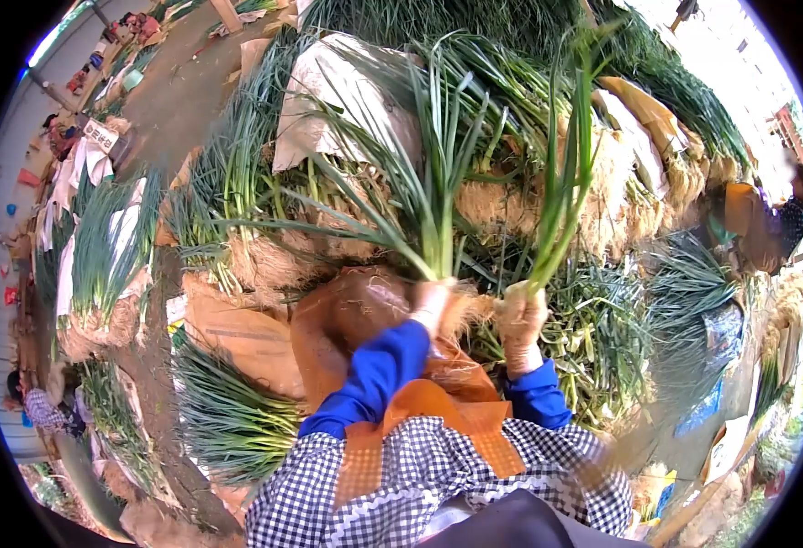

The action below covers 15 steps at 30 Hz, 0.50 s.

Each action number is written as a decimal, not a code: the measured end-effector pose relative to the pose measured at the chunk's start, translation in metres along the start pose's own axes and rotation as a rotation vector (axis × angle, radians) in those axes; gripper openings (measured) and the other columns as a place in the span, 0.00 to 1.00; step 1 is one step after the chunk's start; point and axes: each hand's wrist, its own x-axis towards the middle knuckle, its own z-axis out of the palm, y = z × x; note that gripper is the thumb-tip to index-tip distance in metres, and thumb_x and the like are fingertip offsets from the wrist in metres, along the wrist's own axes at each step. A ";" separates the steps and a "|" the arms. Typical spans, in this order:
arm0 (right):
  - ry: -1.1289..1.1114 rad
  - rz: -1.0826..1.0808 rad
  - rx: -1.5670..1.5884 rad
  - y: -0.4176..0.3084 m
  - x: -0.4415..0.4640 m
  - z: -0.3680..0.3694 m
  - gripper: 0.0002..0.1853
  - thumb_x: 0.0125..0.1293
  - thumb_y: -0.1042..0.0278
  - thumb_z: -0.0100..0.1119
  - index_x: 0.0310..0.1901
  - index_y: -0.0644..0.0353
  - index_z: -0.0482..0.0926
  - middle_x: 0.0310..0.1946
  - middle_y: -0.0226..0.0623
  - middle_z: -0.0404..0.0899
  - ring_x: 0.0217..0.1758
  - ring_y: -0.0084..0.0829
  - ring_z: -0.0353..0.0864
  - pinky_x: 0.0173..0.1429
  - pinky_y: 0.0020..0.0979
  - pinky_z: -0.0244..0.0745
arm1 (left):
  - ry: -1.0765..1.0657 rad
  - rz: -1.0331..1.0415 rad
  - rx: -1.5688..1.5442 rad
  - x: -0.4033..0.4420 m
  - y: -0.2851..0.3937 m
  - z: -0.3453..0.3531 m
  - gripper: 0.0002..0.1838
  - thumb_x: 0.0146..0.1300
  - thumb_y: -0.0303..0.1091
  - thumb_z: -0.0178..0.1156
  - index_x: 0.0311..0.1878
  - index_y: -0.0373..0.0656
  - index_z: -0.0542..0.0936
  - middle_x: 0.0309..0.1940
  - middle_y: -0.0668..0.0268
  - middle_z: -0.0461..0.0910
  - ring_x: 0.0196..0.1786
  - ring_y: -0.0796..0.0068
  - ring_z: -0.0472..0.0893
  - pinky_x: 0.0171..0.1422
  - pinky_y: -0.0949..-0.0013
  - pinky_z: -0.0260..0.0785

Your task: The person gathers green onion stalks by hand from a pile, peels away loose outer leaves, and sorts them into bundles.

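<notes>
My left hand point(433, 298) is closed around the lower stems of a bunch of green onions point(438, 224), whose leaves fan up and to the left. Beside it, my right hand point(519, 315) grips a thinner green onion point(564, 192) near its base, its leaves standing nearly upright. Pale roots point(464, 310) show between the two hands. Both hands are over a brown plastic apron point(347, 315) that covers my lap. A big heap of green onions with shaggy roots point(593, 196) rises in front of me.
Sorted green onions point(237, 416) lie at my lower left by an orange-brown sack point(237, 324). Discarded leaves point(602, 338) pile up at my right. A white sack point(338, 100) lies on the heap. People sit at far left point(43, 408) and far right point(790, 215).
</notes>
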 end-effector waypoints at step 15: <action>-0.043 -0.322 -1.658 -0.055 0.223 -0.012 0.23 0.56 0.43 0.61 0.39 0.57 0.80 0.25 0.40 0.79 0.27 0.36 0.78 0.34 0.34 0.75 | -1.150 0.019 -0.636 -0.086 0.062 -0.028 0.40 0.52 0.29 0.60 0.68 0.37 0.55 0.33 0.68 0.68 0.39 0.80 0.71 0.47 0.75 0.71</action>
